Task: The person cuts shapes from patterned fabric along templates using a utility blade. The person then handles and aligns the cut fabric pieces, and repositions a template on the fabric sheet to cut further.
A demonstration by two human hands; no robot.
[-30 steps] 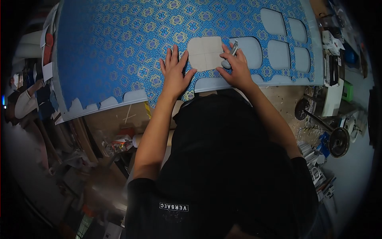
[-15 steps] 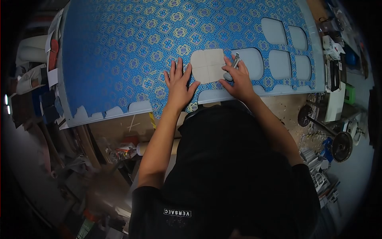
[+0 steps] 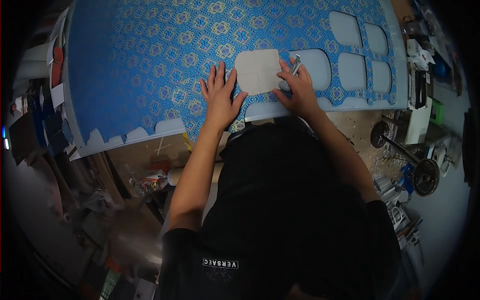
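Observation:
A beige template [image 3: 258, 71] with rounded corners and faint crossing lines lies flat on blue patterned fabric [image 3: 165, 60]. My left hand [image 3: 220, 95] is spread on the fabric, its thumb and index finger at the template's left edge. At the template's right edge, my right hand [image 3: 299, 90] has its fingers curled around a silver-grey tool [image 3: 297, 65] that looks like a utility knife. Its metal end points away from me, and a rounded grey part shows under the fingers. Just right of the template is a rounded cut-out [image 3: 316, 70] in the fabric, showing the pale surface beneath.
More cut-outs [image 3: 352, 71] line the fabric's right side, and scalloped cuts run along its near edge. The pale table edge [image 3: 130, 143] passes in front of my body. A metal stand with a round base [image 3: 426, 177] is at right; a cardboard roll [image 3: 195, 175] lies below the table.
The whole view has shifted slightly, so the table and hands sit higher in it. Both hands stay beside the template, and the right still holds the tool.

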